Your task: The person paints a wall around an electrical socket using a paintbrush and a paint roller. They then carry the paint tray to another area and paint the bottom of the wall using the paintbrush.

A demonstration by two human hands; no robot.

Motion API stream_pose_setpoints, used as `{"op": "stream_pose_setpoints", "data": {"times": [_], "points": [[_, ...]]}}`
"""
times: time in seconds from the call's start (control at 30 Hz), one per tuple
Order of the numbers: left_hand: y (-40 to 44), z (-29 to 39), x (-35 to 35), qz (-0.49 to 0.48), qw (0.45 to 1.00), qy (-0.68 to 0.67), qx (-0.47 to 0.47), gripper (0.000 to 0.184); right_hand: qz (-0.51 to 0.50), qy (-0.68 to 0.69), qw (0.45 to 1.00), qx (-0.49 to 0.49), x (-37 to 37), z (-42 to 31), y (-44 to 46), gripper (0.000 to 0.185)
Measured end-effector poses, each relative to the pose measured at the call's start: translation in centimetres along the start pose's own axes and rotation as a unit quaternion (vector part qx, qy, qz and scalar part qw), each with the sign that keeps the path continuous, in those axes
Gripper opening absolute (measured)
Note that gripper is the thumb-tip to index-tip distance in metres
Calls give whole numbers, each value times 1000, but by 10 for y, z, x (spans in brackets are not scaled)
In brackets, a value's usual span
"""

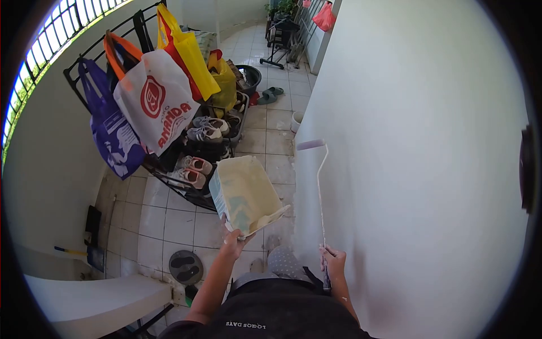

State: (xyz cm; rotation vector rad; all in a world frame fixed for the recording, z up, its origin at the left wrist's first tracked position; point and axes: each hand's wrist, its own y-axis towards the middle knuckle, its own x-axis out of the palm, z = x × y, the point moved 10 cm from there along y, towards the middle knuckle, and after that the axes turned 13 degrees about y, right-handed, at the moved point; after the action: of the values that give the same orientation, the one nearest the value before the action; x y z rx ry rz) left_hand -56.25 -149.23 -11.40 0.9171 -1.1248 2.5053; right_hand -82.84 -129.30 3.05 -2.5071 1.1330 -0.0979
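My left hand [232, 244] grips the near edge of a cream paint tray [251, 189], its inside smeared with paint. The tray is held out over the tiled floor, tilted so that its inside faces me. In my right hand [333, 260] is the dark handle of a paint roller [320, 198], fingers wrapped round it. The roller's long bent rod reaches forward, and its pale roller head [311, 144] is at the white wall [418, 169] on my right. Whether the head touches the wall I cannot tell.
On the left stands a rack hung with a white bag [155, 104], a purple bag [113, 124] and a yellow bag [195, 59]. Several shoes [195, 169] sit on its shelves. Farther off are green slippers [270, 95] and a white bucket [297, 120] by the wall. A round mat [186, 267] lies near my feet.
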Motion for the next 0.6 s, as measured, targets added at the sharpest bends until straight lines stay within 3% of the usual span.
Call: {"op": "stream_pose_setpoints", "data": {"times": [0.23,0.5,0.6], "points": [[187,59,65,-6,1000,-16,16,100,-46,31,998,10,78,-32,223,20],[346,183,158,19,999,26,31,90,-82,-3,997,4,192,-167,455,21],[426,205,174,-41,998,-23,46,84,-96,5,995,11,235,-193,522,22]]}}
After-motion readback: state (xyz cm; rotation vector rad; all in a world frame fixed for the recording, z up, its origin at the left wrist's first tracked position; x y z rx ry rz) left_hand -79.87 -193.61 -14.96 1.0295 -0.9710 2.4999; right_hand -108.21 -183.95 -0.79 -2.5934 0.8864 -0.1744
